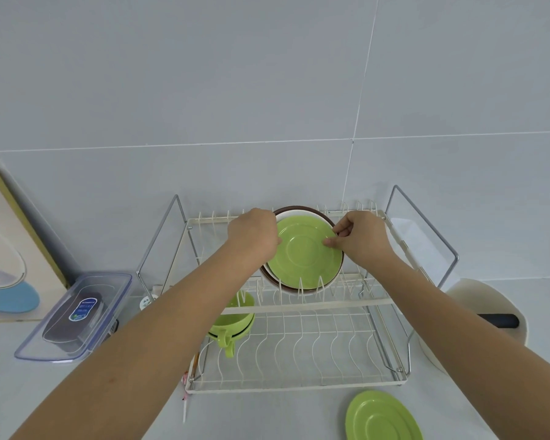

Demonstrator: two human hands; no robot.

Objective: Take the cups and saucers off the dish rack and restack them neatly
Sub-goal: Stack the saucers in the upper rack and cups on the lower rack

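The left hand and right hand pinch opposite rims of the green saucer, which stands on edge between them in the dish rack's upper tier. Its face is toward the person, with more plates just behind, so it likely lifts upward, then down to the second saucer on the table, below the right hand.

1. A pale grey countertop runs up to a tiled wall.
2. The white wire dish rack stands on it, near the wall.
3. A green saucer lies flat on the counter – just in front of the rack's right corner.
4. A clear plastic lidded box sits to the left of the rack.
5. A white round object rests to the right – what it is cannot be told.
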